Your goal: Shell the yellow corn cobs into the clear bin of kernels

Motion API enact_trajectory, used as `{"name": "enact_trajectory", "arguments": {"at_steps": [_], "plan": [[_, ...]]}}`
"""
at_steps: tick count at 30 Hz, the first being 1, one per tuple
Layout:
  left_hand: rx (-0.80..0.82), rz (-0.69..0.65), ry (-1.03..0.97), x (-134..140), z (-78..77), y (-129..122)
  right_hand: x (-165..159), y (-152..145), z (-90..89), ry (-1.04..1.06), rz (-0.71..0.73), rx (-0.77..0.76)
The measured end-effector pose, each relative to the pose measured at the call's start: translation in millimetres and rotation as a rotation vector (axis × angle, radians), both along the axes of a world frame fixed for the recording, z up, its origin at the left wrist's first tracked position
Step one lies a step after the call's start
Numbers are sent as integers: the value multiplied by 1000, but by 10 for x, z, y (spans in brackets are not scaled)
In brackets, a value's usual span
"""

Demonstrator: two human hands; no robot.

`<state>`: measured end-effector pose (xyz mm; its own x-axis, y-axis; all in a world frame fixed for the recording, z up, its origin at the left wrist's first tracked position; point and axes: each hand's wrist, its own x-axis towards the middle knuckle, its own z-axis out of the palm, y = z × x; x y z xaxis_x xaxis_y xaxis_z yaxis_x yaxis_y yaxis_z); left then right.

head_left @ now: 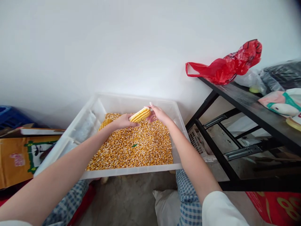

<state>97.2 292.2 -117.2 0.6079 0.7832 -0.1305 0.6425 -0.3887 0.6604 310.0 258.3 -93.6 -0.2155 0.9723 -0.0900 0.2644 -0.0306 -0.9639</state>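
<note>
A yellow corn cob (140, 115) is held above a white plastic bin (131, 171). My left hand (124, 121) is closed around the cob's left end. At its right end, my right hand (158, 114) touches the tip with bent fingers; how firmly it grips is hard to tell. Loose corn kernels (141, 150) cover the bottom of the bin. Another cob (105, 123) lies on the kernels at the left, partly hidden by my left wrist. A small green scrap (134, 145) rests among the kernels.
A black metal-framed table (249, 106) stands at the right with a red plastic bag (225, 66) on its corner. To the left are a cardboard box (14, 160) and a blue crate (11, 117). A white sack (166, 205) lies on the floor. The wall rises behind the bin.
</note>
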Motion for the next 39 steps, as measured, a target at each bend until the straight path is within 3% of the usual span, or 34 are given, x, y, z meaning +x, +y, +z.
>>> {"name": "enact_trajectory", "arguments": {"at_steps": [5,12,17,20,24,27,32,39], "plan": [[12,18,73,-12,5,-2,-44,21,-95,-178,-13,80],[240,58,268,-16,-90,52,-45,51,-240,-367,12,156],[285,54,321,1,-132,54,-40,59,-285,-534,8,239],[244,36,321,-8,-135,50,-46,75,-326,-510,26,175],[203,27,287,-23,-134,65,-41,104,-328,-288,-13,-19],[197,35,251,-18,-136,78,-36,101,-282,-159,-40,-69],[214,40,252,-9,-143,76,-67,53,-250,-285,-39,79],[209,36,290,23,-147,61,-119,-36,-208,-792,-29,349]]}}
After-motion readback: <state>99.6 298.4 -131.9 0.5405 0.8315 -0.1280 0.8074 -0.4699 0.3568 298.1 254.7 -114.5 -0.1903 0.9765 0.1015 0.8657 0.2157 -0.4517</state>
